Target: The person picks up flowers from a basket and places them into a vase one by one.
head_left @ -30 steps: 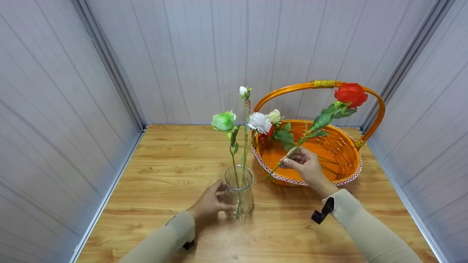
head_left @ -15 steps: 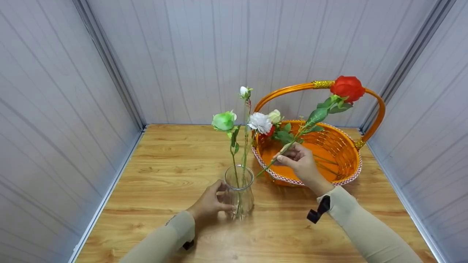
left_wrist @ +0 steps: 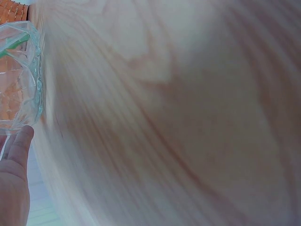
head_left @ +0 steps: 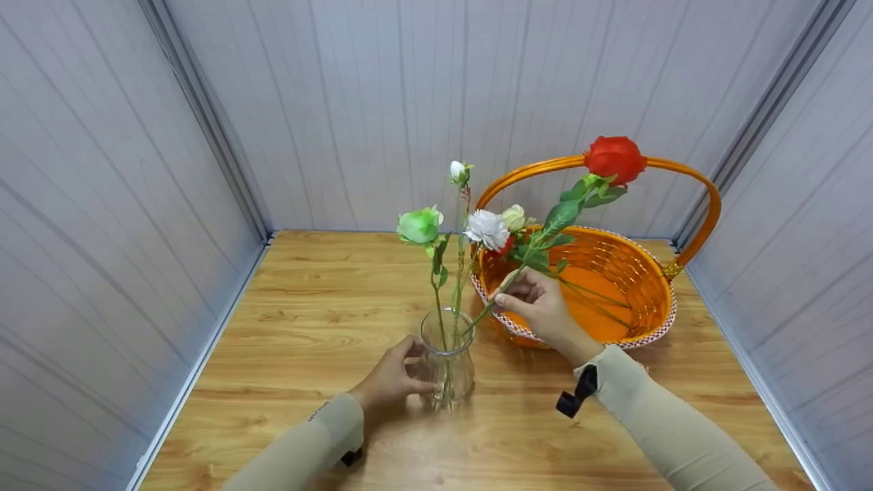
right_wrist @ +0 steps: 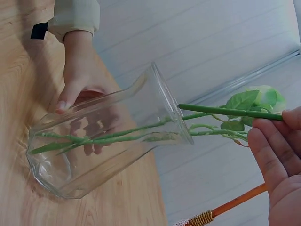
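Observation:
My left hand (head_left: 392, 375) grips the lower left side of a clear glass vase (head_left: 464, 382), thumb in front and fingers behind. A green rose (head_left: 419, 226) and a stem with a white bud (head_left: 458, 172) stand in it. My right hand (head_left: 542, 310) pinches the green stem of a red rose (head_left: 615, 160), held slanted with its bloom up and to the right. In the right wrist view the cut end of that stem (right_wrist: 211, 109) is at the vase's rim. The left wrist view catches only fingers (left_wrist: 21, 146) beside the vase's base.
Right of the vase is an orange wicker basket (head_left: 634, 256) with a tall handle. Several stems and leaves lie inside it. A white carnation (head_left: 486, 229) and a pale cream rose (head_left: 513, 217) show at its left rim. Panelled walls (head_left: 354, 123) enclose the wooden table (head_left: 320, 293).
My right hand has moved left with the red rose, bringing the stem's lower end from over the basket rim to the vase's mouth. The left hand and vase have stayed put.

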{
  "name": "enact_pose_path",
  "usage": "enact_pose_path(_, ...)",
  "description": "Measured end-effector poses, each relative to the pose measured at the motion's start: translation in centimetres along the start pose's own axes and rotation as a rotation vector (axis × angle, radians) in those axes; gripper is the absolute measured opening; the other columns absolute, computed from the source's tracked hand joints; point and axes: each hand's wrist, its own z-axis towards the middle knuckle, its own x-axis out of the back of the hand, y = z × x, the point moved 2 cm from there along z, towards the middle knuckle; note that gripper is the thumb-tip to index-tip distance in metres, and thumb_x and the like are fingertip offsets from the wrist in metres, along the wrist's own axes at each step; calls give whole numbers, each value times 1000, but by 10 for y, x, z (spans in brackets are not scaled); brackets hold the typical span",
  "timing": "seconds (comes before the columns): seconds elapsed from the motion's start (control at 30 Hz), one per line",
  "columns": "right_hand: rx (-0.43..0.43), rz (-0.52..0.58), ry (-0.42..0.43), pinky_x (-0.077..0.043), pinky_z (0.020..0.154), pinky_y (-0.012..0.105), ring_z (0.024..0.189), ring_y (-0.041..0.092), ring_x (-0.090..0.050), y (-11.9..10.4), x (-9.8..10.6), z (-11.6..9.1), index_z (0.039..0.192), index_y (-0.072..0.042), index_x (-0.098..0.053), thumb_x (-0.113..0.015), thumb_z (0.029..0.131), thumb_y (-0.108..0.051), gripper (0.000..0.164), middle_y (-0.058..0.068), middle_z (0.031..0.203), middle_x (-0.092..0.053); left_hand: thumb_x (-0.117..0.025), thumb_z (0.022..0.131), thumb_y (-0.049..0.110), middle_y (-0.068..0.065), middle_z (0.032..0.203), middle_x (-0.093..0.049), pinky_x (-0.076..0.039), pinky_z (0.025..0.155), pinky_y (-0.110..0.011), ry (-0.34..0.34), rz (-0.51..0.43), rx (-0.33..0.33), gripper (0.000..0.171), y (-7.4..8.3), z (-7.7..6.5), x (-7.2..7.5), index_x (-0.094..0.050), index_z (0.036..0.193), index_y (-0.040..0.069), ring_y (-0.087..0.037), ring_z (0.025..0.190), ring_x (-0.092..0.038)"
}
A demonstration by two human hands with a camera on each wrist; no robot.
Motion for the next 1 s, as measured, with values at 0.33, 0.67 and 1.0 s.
enact_pose_path(0.33,39,-107,-99,-69,80,29,88,10,-77,9,-15,4,108,20,-60,-69,99,10,16,22,98,-79,-97,83,20,-15,141,-63,-49,121,-65,10,9,8,65,-1,1,-1,-54,130,12,-49,141,-58)
enact_pose_path(0.67,-59,-64,-131,-70,82,31,86,9,-78,13,-26,5,108,23,-56,-69,98,12,20,13,96,-79,-97,83,18,-12,141,-62,-50,120,-63,7,-5,2,64,-2,1,-2,-56,131,13,-46,143,-57)
enact_pose_path(1.0,-89,-117,-135,-71,84,38,84,10,-77,15,-38,9,110,21,-58,-64,104,7,16,35,101,-74,-98,82,22,-8,140,-64,-50,121,-61,1,6,-27,68,-4,1,0,-57,136,14,-44,143,-58)
